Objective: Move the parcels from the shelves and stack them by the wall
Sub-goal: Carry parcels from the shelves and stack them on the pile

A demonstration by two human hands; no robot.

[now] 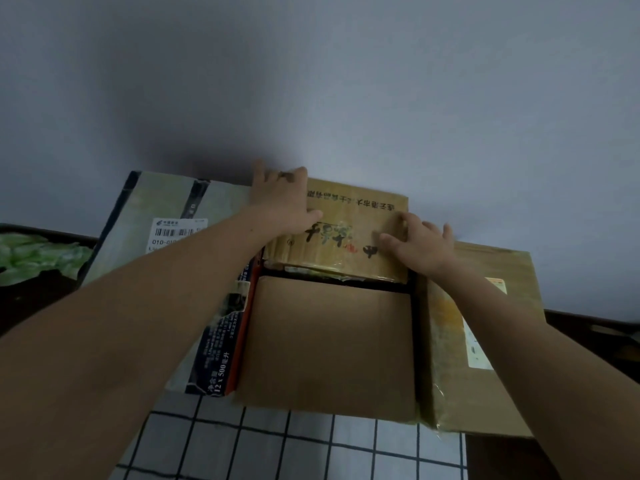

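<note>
Wall (346, 81), pale grey, fills the upper half of the view. Against its foot stands a cluster of parcels seen from above.

Nearest the camera is the plain box (329, 341), brown and unmarked. To its left, touching it, lies the green box (156, 202), crossed by dark tape; its dark printed side faces the plain box. To the right, across a narrow dark gap, sits the taped box (446, 375), brown under glossy yellowish tape, its far end at the wall.

Below the parcels, at the lower edge, shows a checked surface (277, 445), white with black lines.

The printed box (349, 230) lies flat at the wall, behind the plain box and between the green and taped boxes. Black brush characters cover its top and read upside down from here. A dark gap parts it from the plain box. What it rests on cannot be told.

Green leaves (34, 254) show at the far left edge.

Both bare arms reach forward to the printed box. The left hand (280, 199) grips its far left corner, thumb on the top face, fingers over the far edge by the wall. The right hand (419, 244) grips its right edge, thumb on top, fingers curled down the side.

A barcode label (176, 233) sits on the green box, partly behind the left arm. A white label (479, 348) sits on the taped box, beside the right arm.
</note>
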